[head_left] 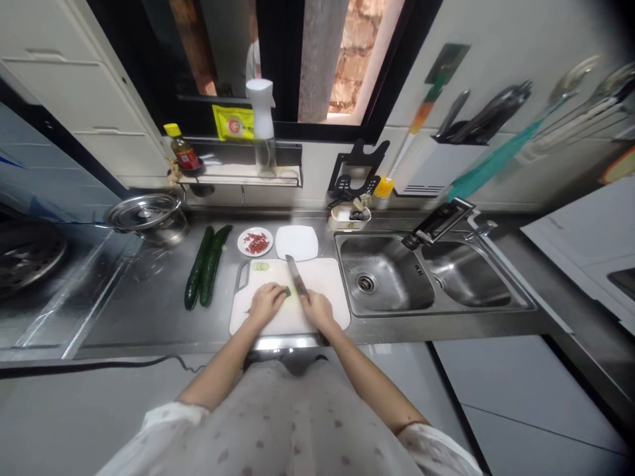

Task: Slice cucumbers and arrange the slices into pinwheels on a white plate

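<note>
A white cutting board lies on the steel counter. My left hand rests on it, fingers curled over a small green cucumber piece. Just right of that piece, my right hand grips a kitchen knife, its blade pointing away from me; the handle is mostly covered by the hand. A few pale cucumber slices sit near the board's upper left corner. Two whole cucumbers, one beside the other, lie left of the board.
Behind the board stand a round plate with chopped red pieces and a white square plate. A double sink with a black faucet is to the right. At left are a lidded pot and a stove.
</note>
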### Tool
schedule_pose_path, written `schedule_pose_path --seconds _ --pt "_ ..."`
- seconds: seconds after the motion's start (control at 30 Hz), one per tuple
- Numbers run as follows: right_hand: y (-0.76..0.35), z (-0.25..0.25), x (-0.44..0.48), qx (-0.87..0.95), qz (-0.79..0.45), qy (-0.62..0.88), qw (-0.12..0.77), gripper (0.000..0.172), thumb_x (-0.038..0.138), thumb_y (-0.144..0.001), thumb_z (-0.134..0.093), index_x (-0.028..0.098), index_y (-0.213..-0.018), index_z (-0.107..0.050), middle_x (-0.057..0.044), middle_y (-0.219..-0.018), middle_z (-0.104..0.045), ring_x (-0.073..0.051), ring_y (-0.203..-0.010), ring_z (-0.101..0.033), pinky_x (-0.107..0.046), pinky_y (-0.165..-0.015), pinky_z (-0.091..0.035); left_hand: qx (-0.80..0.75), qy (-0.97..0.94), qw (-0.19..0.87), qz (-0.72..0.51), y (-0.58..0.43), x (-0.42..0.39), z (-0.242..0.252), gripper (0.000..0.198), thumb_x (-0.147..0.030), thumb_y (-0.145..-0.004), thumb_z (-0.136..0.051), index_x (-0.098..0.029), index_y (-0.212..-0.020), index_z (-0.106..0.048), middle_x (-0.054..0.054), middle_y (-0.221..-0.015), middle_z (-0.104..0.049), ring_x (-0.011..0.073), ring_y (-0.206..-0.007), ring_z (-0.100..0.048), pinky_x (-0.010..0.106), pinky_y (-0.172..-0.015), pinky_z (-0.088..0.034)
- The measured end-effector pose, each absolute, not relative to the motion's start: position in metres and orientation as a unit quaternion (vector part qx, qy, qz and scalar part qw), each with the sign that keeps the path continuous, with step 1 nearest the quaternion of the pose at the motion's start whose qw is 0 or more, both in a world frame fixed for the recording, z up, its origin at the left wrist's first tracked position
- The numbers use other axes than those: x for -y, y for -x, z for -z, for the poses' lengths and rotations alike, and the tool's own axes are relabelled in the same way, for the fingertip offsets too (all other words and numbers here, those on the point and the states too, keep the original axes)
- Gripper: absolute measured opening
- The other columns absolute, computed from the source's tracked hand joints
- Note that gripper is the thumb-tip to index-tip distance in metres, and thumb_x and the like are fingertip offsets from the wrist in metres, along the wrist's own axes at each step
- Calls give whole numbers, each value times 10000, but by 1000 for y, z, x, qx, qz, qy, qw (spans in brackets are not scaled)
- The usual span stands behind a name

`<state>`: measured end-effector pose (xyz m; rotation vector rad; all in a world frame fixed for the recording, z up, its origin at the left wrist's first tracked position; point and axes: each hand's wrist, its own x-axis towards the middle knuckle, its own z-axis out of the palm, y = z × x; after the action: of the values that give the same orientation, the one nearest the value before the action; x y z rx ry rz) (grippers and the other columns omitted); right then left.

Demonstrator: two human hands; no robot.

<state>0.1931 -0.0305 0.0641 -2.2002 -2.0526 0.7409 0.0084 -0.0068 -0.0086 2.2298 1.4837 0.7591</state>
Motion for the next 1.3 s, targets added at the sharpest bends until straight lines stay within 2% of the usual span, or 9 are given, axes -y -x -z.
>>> schedule_pose_path --seconds 0.4,1.3 --pt "-180 -66 35 673 -235 701 -24 344 303 -962 -354 166 -1043 -659 -113 -989 -711 -201 -919 -656 -246 -735 -416 -477 -818 210 -244 0 -7 13 266 -331 -937 -487 -243 -1111 -667 47 -994 -680 172 -935 -606 286 -838 -466" --pt "-177 -69 40 684 -245 685 -49 348 211 -938 -355 128 -1148 -620 -146 -1033 -697 -218 -955 -650 -281 -785 -440 -469 -825 198 -246 0 -8 16 260 -305 -933 -501 -248 -1113 -680 50 -962 -678 164 -917 -606 280 -817 -469"
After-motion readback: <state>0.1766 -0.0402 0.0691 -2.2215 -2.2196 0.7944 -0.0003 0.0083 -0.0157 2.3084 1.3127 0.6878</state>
